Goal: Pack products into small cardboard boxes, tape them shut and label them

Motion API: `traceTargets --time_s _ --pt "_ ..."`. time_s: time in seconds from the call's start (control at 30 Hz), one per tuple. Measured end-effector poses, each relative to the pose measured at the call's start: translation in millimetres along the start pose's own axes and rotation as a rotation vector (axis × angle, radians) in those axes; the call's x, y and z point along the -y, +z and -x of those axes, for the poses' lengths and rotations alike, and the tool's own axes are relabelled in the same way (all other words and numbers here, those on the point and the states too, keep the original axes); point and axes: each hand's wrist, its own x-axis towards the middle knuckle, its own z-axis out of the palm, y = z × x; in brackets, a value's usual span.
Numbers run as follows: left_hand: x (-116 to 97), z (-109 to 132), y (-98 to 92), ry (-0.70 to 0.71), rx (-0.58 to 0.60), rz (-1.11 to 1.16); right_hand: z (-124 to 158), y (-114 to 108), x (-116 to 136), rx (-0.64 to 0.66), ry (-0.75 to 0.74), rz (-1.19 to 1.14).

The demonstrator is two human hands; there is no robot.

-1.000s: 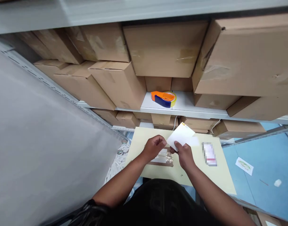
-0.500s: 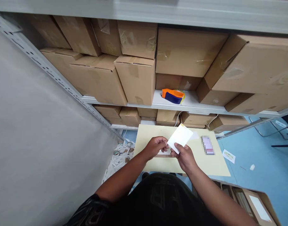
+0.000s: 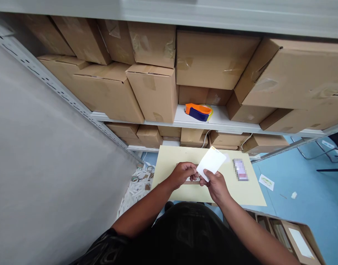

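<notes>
Head view: the right hand [image 3: 217,185] grips a white, rectangular, paper-like sheet [image 3: 212,161] above a mostly hidden brown cardboard item [image 3: 191,183] on the pale-yellow tabletop [image 3: 235,195]. The left hand [image 3: 184,173] curls at the sheet's corner; whether pinching, I can't tell. It's lifted, not laid down.

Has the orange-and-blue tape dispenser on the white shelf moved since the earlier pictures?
No. The orange-and-blue tape dispenser keeps its place on the white metal shelf, just right of the tall brown cardboard box.
</notes>
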Motion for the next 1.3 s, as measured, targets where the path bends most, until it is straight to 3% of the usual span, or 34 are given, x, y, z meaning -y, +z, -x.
traceTargets --time_s 0.37,0.7,1.13,1.23,1.3 --pt "8.0 -15.9 4.3 -0.021 0.126 0.02 -8.8 -16.9 2.2 -0.005 0.094 -0.049" --pt "23.8 -22.4 7.8 0.034 0.124 -0.036 -12.2 -22.5 -2.1 -0.055 0.188 -0.134" --pt "22.6 -17.7 9.6 0.128 0.104 -0.22 -9.4 -25.9 -4.4 -0.039 0.315 -0.083" --pt "23.6 -15.1 11.7 0.107 0.08 -0.199 -11.4 -29.1 -9.6 -0.025 0.291 0.008" --pt "25.3 -13.7 12.8 0.088 0.027 -0.204 -12.6 -33.2 -12.8 -0.156 0.162 0.163"
